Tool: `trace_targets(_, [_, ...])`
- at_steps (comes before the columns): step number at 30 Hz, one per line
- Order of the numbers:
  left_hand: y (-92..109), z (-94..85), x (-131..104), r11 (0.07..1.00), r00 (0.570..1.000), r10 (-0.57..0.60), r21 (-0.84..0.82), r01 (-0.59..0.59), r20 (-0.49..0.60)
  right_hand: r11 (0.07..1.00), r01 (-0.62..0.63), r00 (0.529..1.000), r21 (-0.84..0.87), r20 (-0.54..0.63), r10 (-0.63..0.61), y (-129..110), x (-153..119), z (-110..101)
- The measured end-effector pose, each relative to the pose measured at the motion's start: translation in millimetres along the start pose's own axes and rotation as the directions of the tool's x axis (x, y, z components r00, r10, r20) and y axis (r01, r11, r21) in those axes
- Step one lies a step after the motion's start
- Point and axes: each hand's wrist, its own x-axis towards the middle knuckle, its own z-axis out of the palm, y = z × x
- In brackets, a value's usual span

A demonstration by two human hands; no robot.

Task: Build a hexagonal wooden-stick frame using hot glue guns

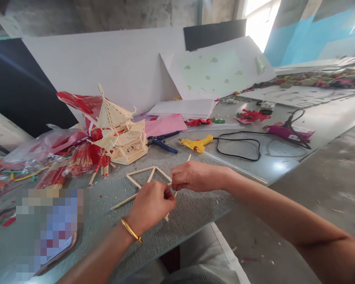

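Note:
A flat frame of thin wooden sticks (140, 171) lies on the table, partly covered by my hands. My left hand (154, 203), with a gold bangle at the wrist, is closed over the frame's near side, fingertips pinched on a stick. Beside it to the right, my right hand (187, 176) is closed at the frame's right corner, its fingertips around a stick whose end shows above the hand. A loose-looking stick (124, 202) reaches out to the left from under my left hand. The fingertips of both hands nearly meet.
Behind the frame stands a wooden stick pagoda model (127, 144). Blue pliers (162, 144) and a yellow glue gun (197, 144) with a black cord lie beyond my hands. Bundled sticks (81, 159) are at left, a phone (57, 236) nearer. A purple tool (286, 132) lies right.

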Motion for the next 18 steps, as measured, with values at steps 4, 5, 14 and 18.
trace_targets(4, [2.5, 2.6, 0.4, 1.0, 1.0, -0.001, -0.006, 0.001, 0.027, 0.999, 0.007, 0.999, -0.049, -0.036, -0.009, -4.1, -8.9, 10.6])
trace_targets(5, [3.0, 3.8, 1.2, 1.0, 1.0, 0.013, -0.007, -0.013, 0.028, 0.997, 0.007, 0.999, -0.071, -0.04, -0.01, -4.3, -11.0, 11.7])
trace_targets(14, [-18.4, -7.3, -13.2, 0.987, 0.989, 0.146, -0.064, -0.148, -0.034, 0.925, 0.022, 1.0, -0.38, 0.024, -0.014, 5.5, -13.5, 8.9])
trace_targets(18, [-35.3, -1.6, -28.5, 0.982, 0.987, 0.151, -0.106, -0.156, -0.046, 0.915, 0.052, 0.997, -0.401, 0.077, -0.023, 1.3, -8.9, 6.2])
